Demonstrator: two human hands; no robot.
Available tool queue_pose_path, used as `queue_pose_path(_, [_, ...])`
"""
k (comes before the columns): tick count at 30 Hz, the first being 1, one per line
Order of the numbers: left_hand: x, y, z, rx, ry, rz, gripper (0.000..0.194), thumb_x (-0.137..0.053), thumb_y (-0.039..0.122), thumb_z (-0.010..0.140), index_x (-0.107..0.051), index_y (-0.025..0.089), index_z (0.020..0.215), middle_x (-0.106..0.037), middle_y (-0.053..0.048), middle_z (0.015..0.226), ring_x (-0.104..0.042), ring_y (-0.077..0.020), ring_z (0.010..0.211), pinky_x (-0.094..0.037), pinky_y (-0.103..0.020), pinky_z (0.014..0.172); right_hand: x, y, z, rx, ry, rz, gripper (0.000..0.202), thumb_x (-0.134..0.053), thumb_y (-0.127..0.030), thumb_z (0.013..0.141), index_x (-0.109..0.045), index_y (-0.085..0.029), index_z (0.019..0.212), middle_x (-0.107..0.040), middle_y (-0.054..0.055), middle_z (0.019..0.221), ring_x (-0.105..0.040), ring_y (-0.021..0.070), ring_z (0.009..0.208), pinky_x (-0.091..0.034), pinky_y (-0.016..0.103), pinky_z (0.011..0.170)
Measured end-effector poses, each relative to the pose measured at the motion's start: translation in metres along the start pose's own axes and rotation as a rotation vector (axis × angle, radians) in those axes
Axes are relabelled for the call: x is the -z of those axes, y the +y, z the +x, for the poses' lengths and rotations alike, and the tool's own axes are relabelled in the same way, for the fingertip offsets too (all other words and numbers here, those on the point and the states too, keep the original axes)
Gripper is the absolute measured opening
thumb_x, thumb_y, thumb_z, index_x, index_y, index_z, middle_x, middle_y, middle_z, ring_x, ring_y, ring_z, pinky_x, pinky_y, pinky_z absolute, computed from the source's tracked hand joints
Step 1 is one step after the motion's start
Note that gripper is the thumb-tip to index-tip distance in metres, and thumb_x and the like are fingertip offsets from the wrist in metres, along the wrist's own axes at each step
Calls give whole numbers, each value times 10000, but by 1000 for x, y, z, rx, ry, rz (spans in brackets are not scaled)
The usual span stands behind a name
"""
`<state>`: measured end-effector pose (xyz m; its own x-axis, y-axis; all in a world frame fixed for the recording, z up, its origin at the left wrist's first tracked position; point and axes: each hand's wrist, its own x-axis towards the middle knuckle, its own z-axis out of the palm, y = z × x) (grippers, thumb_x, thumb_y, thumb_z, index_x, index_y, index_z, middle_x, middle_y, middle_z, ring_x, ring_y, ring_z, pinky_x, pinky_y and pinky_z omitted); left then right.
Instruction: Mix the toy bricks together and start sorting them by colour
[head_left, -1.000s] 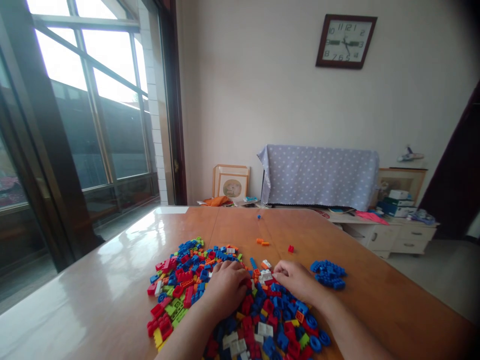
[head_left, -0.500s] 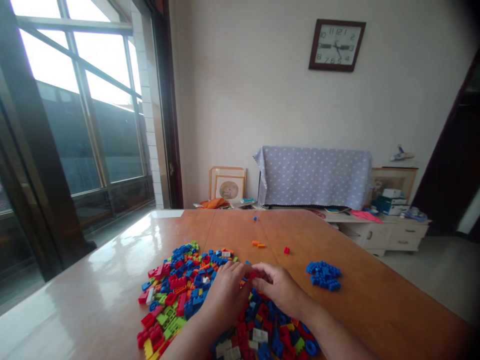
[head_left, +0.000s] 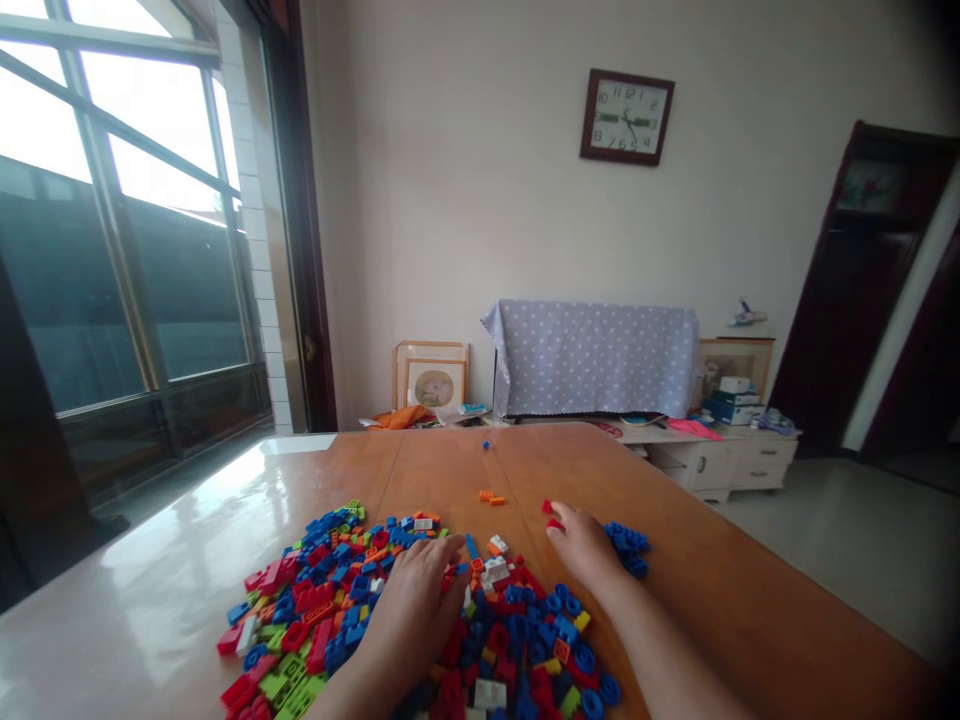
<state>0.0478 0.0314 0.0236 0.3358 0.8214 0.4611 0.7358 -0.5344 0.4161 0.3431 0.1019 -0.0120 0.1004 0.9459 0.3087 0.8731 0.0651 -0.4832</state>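
Observation:
A large pile of mixed toy bricks (head_left: 296,601) in red, blue, green, orange, yellow and white covers the near part of the wooden table. Over its middle rests my left hand (head_left: 425,590), its fingers curved down among the bricks; what lies under the fingertips is hidden. My right hand (head_left: 583,541) is beyond the pile's right side, with a small red brick (head_left: 553,523) at its fingertips. Just past those fingers another red brick (head_left: 547,506) lies on the table. Partly behind my right hand is a group of blue bricks (head_left: 630,546).
Two orange bricks (head_left: 491,498) and one small blue piece (head_left: 486,445) lie farther back on the table (head_left: 420,470). Behind the table stand a white cabinet (head_left: 739,465) and a cloth-covered object (head_left: 596,358). A window is at the left.
My right hand has moved away from my left, out to the right beside the blue group, carrying a red brick. The left hand stays over the pile. The camera view has turned right.

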Motion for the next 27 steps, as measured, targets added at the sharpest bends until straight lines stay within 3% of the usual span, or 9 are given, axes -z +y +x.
queue_pose_path(3, [2, -2, 2, 27, -15, 8, 366, -490, 335, 958, -605, 202, 1280, -700, -105, 1171, -618, -278, 1115, -474, -446, 982, 1, 6, 2, -59, 26, 4, 426, -521, -126, 857, -607, -119, 1274, -702, 168, 1162, -661, 241, 1052, -465, 302, 895])
queue_pose_path(7, [4, -7, 3, 73, -27, 35, 375, -484, 342, 958, -609, 206, 1285, -680, -103, 1244, -597, -285, 1179, -454, -458, 1024, -1, 8, 2, -150, 21, 54, 288, -499, -92, 839, -620, -176, 1085, -737, 100, 975, -675, 207, 909, -445, 263, 771])
queue_pose_path(10, [4, -14, 3, 79, -21, 55, 370, -481, 360, 963, -611, 223, 1282, -666, -95, 1287, -583, -286, 1218, -443, -453, 1042, -8, 11, 5, -185, 26, 139, 242, -514, -88, 818, -614, -200, 1007, -737, 88, 951, -675, 203, 903, -440, 256, 759])
queue_pose_path(17, [2, -22, 4, 57, -6, 88, 346, -481, 388, 967, -632, 238, 1240, -680, -80, 1268, -598, -287, 1188, -458, -446, 1013, -18, 16, 9, -198, 71, 263, 298, -487, -125, 835, -602, -197, 1100, -708, 119, 1158, -664, 201, 1078, -479, 269, 885])
queue_pose_path(23, [7, -16, 5, 56, -19, 80, 313, -483, 371, 966, -666, 241, 1183, -698, -83, 1209, -617, -288, 1137, -471, -442, 976, -29, 10, 8, -206, 44, 572, 176, -508, -206, 802, -595, -222, 954, -720, 51, 847, -697, 192, 775, -528, 280, 691])
queue_pose_path(27, [11, -12, 4, 60, -33, 78, 308, -473, 367, 972, -677, 246, 1169, -694, -89, 1203, -613, -290, 1134, -472, -435, 959, -38, 13, 11, -228, 40, 671, 217, -504, -278, 802, -598, -204, 984, -736, 98, 946, -722, 206, 833, -564, 291, 699])
